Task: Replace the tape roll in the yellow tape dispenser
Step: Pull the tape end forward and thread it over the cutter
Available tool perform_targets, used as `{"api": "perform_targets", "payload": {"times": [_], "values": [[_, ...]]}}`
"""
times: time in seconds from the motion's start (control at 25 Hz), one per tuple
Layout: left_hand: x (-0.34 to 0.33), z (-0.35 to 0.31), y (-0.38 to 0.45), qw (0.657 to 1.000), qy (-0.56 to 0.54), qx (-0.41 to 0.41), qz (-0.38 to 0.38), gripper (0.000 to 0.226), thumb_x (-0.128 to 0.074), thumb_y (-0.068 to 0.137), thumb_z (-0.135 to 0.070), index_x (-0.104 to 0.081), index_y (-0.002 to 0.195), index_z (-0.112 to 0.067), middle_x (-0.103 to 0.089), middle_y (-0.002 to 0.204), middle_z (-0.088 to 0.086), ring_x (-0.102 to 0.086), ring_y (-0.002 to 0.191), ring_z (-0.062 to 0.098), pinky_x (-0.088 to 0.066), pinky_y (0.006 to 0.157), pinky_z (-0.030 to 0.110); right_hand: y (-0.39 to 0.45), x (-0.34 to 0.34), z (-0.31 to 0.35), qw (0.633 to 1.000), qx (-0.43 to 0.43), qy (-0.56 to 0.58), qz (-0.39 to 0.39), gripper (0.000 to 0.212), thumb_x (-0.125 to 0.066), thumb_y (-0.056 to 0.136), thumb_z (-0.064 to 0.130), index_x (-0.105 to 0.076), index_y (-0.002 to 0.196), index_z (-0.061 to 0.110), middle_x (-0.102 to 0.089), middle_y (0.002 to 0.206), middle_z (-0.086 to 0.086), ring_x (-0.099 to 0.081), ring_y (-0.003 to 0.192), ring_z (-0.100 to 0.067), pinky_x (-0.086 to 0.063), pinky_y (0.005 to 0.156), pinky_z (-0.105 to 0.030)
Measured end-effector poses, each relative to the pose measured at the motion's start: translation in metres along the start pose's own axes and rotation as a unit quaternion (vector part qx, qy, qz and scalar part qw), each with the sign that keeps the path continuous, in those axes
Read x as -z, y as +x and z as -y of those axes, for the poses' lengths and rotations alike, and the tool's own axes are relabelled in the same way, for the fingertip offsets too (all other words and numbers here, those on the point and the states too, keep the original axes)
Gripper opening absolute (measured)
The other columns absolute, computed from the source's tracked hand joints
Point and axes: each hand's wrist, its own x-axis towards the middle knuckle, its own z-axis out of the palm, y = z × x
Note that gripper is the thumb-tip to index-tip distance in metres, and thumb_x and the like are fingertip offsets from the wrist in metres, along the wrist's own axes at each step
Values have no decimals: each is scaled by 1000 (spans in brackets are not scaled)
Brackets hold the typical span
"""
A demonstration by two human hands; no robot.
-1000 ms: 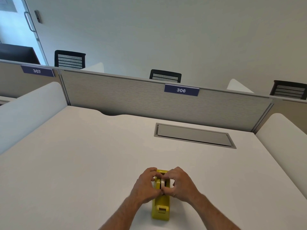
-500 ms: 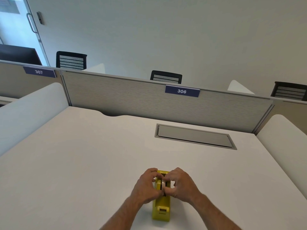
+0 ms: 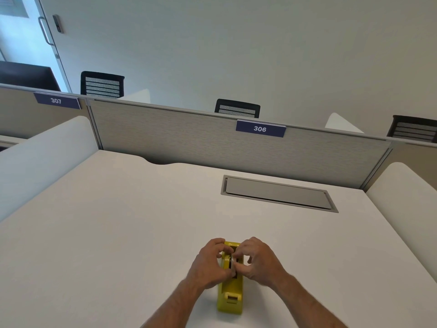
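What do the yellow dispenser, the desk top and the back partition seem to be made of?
Yellow dispenser: probably moulded plastic, with an even colour, a soft sheen and rounded edges.
Desk top: a smooth, matte, off-white laminate by its look; the core cannot be seen.
Back partition: likely grey woven fabric, with a fine horizontal texture, in a pale metal-looking frame.

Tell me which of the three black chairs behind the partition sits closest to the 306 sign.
The middle chair, whose backrest rises just left of the 306 sign. The left chair stands nearer the 307 sign; the right chair sits at the frame edge.
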Motion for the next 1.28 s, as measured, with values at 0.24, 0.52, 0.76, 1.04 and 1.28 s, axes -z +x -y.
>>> {"api": "perform_targets", "payload": {"times": [0.24, 0.52, 0.76, 1.04, 1.28], "values": [[1, 0, -1, 1000, 3, -4, 0, 56, -86, 59, -42, -64, 111, -40, -44, 144, -15, -59, 108, 9, -53, 83, 17, 0, -1, 0, 1000, 0, -18, 18, 34, -70, 67, 48, -71, 94, 29, -67, 93, 13, -52, 88, -5, -55, 67, -28], [1, -2, -1, 1000, 0, -15, -7, 50, -85, 60, -39, -64, 106, -37, -47, 140, -14, -57, 110, 9, -53, 90, 20, 5, -2, -2, 1000, -2, 11, 11, 18, -68, 79, 38, -79, 90, 29, -72, 84, 13, -52, 83, -3, -49, 67, -22], [-1, 0, -1, 1000, -1, -7, 4, 57, -85, 61, -42, -64, 114, -41, -42, 143, -17, -57, 111, 9, -53, 87, 21, 0, -1, -3, 1000, -1, 29, 6, 20, -68, 79, 40, -79, 92, 29, -70, 87, 13, -55, 86, -5, -54, 65, -28], [0, 0, -1, 1000, 3, -8, 5, 51, -83, 61, -45, -64, 108, -43, -44, 143, -16, -58, 109, 10, -54, 87, 22, 3, -2, -1, 1000, 15, 6, -2, 13, -69, 83, 32, -79, 91, 27, -72, 85, 10, -54, 84, -4, -50, 68, -23], [0, 0, 0, 1000, 12, 1, 9, 56, -86, 59, -43, -64, 111, -44, -44, 143, -16, -58, 107, 9, -52, 84, 20, 0, -4, -2, 1000, 12, 2, -10, 12, -66, 87, 27, -76, 94, 24, -70, 91, 7, -54, 84, -5, -51, 73, -26]]}}
